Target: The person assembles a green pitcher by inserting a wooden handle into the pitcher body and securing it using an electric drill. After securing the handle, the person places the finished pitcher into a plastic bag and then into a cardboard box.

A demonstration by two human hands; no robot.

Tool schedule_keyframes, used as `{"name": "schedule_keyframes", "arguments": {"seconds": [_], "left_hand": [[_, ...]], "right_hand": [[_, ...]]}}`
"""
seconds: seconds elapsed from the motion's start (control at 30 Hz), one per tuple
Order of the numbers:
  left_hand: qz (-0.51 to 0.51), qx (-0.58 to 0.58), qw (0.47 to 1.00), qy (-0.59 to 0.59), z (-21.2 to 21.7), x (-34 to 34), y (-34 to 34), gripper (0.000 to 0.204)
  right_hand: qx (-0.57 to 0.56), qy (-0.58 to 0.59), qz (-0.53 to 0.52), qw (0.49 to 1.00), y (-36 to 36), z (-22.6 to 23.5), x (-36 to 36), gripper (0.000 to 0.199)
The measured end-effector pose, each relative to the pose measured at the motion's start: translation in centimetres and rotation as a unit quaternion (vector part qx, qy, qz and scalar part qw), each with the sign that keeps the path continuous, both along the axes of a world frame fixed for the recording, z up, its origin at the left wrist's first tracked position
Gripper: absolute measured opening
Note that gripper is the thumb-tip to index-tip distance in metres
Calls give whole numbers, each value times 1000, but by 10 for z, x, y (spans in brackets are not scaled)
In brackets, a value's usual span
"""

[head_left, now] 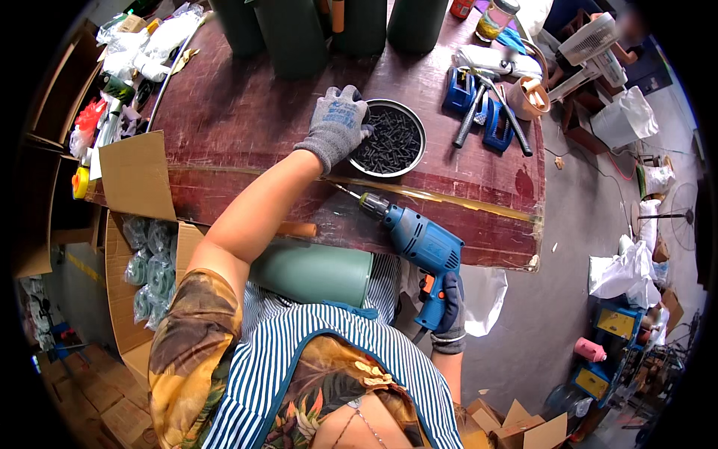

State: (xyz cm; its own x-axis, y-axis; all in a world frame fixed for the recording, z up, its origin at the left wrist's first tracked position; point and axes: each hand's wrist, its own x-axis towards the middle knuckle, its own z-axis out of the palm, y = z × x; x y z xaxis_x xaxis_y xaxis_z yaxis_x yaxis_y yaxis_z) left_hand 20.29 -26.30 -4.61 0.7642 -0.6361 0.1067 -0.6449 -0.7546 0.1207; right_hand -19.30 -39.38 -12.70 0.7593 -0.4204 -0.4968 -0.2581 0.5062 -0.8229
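Reaching forward, we held our gloved left hand (338,120) over the near-left rim of the round metal dish (389,139), fingers curled loosely down onto the black screws (394,142) inside; whether a screw was pinched we could not tell. The dish sat on the dark red tabletop (239,112), near its front edge. Our gloved right hand (449,303) was closed around the grip of the blue electric drill (422,247), whose bit pointed up-left to the tabletop's front edge. A pale green cylinder (314,271) lay across our lap, under the left arm.
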Motion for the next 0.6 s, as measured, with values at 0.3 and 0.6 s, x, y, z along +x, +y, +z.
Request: {"name": "schedule_keyframes", "arguments": {"seconds": [0.3, 0.6], "left_hand": [[26, -37, 999, 9, -13, 10, 2, 21], [-8, -333, 934, 131, -31, 17, 24, 16]], "right_hand": [[-34, 3, -46, 998, 7, 13, 9, 48], [88, -26, -58, 994, 8, 12, 12, 46]]}}
